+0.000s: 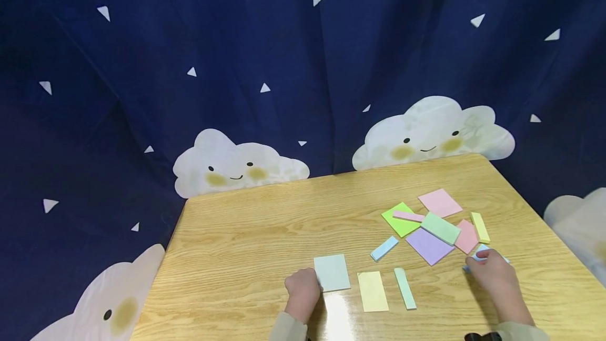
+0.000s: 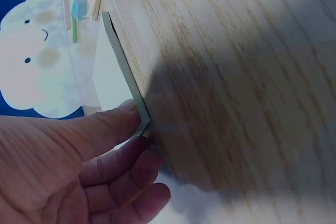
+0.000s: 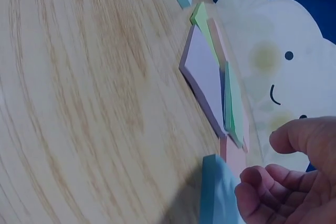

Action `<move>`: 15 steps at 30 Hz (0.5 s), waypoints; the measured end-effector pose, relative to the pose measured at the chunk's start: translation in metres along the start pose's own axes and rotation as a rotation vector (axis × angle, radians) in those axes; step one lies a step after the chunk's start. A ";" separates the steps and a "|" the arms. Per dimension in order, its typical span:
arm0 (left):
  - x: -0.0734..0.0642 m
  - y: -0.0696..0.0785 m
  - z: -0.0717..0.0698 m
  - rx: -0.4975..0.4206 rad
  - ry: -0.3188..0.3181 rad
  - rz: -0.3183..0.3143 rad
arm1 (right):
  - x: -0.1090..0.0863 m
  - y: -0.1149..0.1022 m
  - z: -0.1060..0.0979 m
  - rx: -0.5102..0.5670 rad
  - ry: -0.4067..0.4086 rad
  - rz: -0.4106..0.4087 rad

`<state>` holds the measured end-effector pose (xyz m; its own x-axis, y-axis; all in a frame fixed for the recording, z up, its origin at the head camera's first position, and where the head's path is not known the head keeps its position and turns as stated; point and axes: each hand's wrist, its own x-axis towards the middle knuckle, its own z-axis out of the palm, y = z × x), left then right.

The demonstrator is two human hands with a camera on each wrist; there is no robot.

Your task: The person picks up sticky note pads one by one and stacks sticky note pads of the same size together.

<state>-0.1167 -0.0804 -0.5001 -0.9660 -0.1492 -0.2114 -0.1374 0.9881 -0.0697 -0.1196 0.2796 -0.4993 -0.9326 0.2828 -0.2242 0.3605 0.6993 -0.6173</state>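
A pale mint square sticky note pad (image 1: 333,272) lies near the table's front. My left hand (image 1: 303,289) pinches its near left corner, the thumb (image 2: 123,111) on top and a finger at the corner's edge in the left wrist view. To the right, my right hand (image 1: 494,273) hovers at a blue sticky note pad (image 3: 214,195), partly hidden under it in the head view. Its thumb and loosely bent fingers (image 3: 254,198) stand apart, with nothing seen between them. Between the hands lie a yellow pad (image 1: 373,292) and a narrow mint pad (image 1: 405,289).
Beyond the right hand, several pads overlap: purple (image 1: 429,246), green (image 1: 440,228), lime (image 1: 394,221) and coral (image 1: 467,237). A pink pad (image 1: 440,202) lies behind, a narrow yellow one (image 1: 480,227) at right, a narrow blue one (image 1: 384,249) at left. A dark blue curtain (image 1: 265,41) borders the wooden table (image 1: 236,241).
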 end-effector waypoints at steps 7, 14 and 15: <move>0.001 0.001 0.000 0.006 0.005 0.005 | 0.001 0.004 -0.002 0.002 -0.006 0.033; 0.000 0.001 -0.002 0.005 0.001 0.003 | 0.003 0.008 0.002 0.008 0.038 0.101; 0.000 0.001 -0.002 0.003 0.001 0.004 | 0.003 0.009 0.003 0.010 0.040 0.118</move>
<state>-0.1168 -0.0796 -0.4984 -0.9666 -0.1455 -0.2109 -0.1330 0.9885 -0.0723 -0.1196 0.2852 -0.5076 -0.8822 0.3890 -0.2655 0.4673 0.6528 -0.5963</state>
